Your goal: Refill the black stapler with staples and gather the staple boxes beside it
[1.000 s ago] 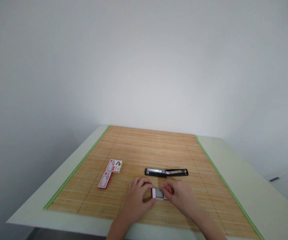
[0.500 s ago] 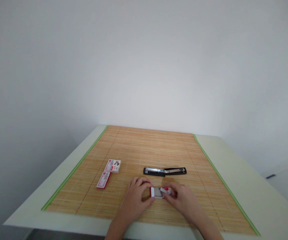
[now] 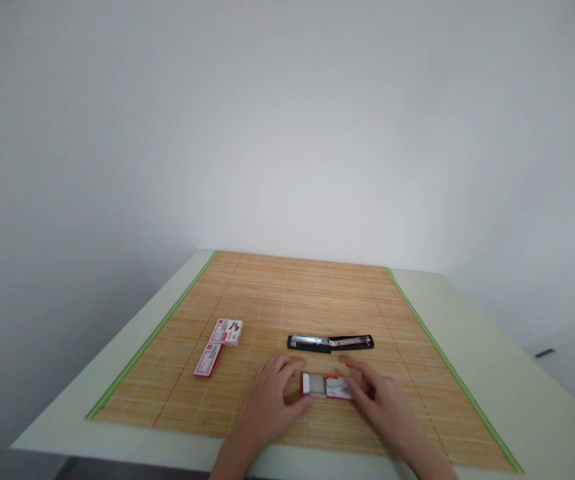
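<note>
A small red and white staple box lies on the bamboo mat, its tray slid out to the left and showing a grey inside. A small pale grey piece rests flat on the box's printed top; I cannot make out what it is. My left hand curves around the tray's left end, thumb and fingers spread apart. Beside the box's right end is my right hand, fingers apart, its thumb at the edge of the box. Beyond both hands lies a black stapler, unfolded flat with its metal rail showing.
Two more red and white boxes, an upper one and a lower one, lie touching on the left of the mat. Green bands edge the mat on the white table. A wall rises behind.
My right hand has let go of the pale piece, which now lies flat on the box, and has moved right. My left fingers have opened a little away from the tray.
</note>
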Demonstrator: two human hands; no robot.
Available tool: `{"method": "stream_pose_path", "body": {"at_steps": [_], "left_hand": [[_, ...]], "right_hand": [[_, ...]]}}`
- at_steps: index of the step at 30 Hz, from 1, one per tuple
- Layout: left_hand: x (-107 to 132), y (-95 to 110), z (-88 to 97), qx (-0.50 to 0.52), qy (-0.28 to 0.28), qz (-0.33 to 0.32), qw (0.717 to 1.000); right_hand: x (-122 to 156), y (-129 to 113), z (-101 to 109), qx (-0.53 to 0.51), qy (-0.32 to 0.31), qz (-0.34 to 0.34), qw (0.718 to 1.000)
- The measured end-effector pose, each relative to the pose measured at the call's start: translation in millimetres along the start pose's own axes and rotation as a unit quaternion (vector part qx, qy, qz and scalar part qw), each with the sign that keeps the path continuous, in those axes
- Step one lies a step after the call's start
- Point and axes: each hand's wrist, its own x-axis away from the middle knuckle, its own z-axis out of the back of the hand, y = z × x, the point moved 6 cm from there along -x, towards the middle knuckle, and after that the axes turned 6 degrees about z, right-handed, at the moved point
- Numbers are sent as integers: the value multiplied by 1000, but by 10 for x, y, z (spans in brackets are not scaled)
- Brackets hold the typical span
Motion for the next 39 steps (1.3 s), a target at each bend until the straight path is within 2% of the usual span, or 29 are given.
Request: {"method": "stream_pose_path", "body": {"at_steps": [2, 4, 11, 15, 18, 20, 23, 24, 27, 30, 36, 39], "left_hand": [[7, 24, -34, -6, -4, 7, 1000], [10, 86, -84, -13, -5, 5, 1000], [-4, 291, -255, -22, -5, -9, 1000], [29, 271, -273, -2, 3, -19, 1000], [15, 147, -197, 32, 33, -11, 999], [-66, 11, -59, 42, 86, 17, 995], [-295, -148, 183, 8, 153, 41, 987], [-390, -171, 226, -12, 146, 37, 988], [-625, -201, 211, -56, 61, 28, 996], [-668, -187, 127, -60, 11, 22, 998], [-442, -79, -25, -34, 8, 3, 999], [-369, -48, -45, -31, 21, 5, 999]], "right_hand": [[52, 82, 4, -19, 18, -17, 1000], [72, 66, -33, -47, 23, -11, 999], [-57, -403, -256, -92, 16, 40, 995], [-86, -406, -276, -99, 16, 49, 994], [-73, -301, -244, -104, 16, 41, 994], [-73, -279, -209, -97, 11, 39, 994], [-110, -376, -140, -69, 2, 60, 996], [-132, -429, -123, -58, -3, 71, 996], [-206, -542, -124, -29, -35, 87, 995], [-277, -542, -172, 4, -59, 79, 995], [-456, -554, -132, -18, -13, 85, 996], [-552, -623, -120, -16, -19, 96, 995]]}}
